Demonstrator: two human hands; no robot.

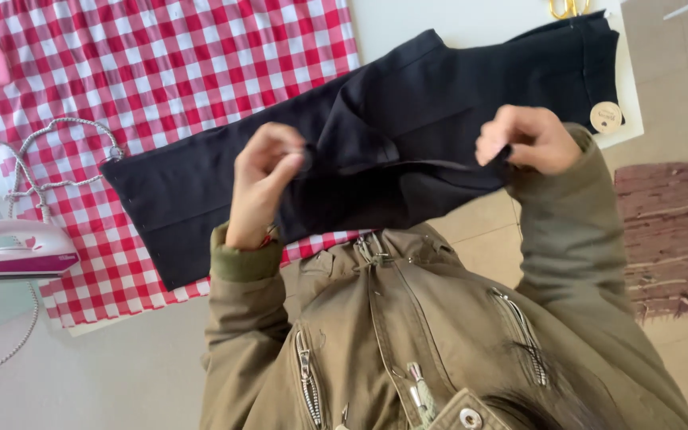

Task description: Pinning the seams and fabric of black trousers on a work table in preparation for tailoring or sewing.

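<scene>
Both hands pinch black matte garment (408, 127): left hand (260, 179), right hand (523, 139); checked red-white cloth (161, 64) beneath.

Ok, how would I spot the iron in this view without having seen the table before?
Start at the red-and-white checked cloth covering the table's left part. Follow its left edge down to where a braided cord loops. The iron lies just below, white and pink, the only hard appliance beside the black garment.
</scene>
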